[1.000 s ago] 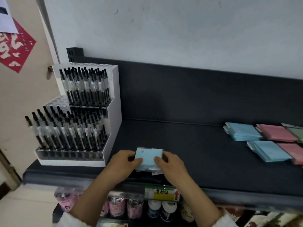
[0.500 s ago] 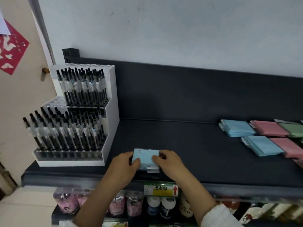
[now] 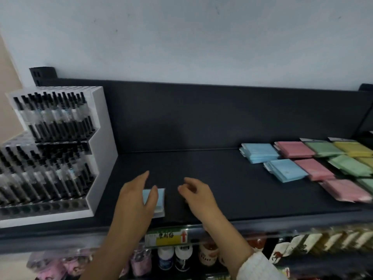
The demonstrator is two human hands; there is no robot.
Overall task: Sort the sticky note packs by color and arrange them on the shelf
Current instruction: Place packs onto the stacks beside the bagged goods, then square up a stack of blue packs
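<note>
A small stack of blue sticky note packs [image 3: 159, 200] lies near the front edge of the dark shelf [image 3: 201, 168], left of the middle. My left hand [image 3: 136, 201] rests on its left side, the thumb laid over the top and the fingers stretched out. My right hand [image 3: 198, 196] hovers to the right of the stack, apart from it, fingers loosely curled and holding nothing. At the right of the shelf lie sorted packs: blue [image 3: 260, 152], pink [image 3: 294, 149], green [image 3: 323, 148] and yellow [image 3: 353, 147].
A white tiered pen display [image 3: 96, 158] full of black pens stands at the shelf's left end. More blue [image 3: 286, 172], pink [image 3: 345, 189] and green [image 3: 351, 165] packs lie in front rows at the right. A price label [image 3: 167, 237] hangs on the front edge, with bottles below.
Both hands gripped the blue stack before. Now my right hand has let go and moved right, my left hand has opened over the stack, and the view has swung right.
</note>
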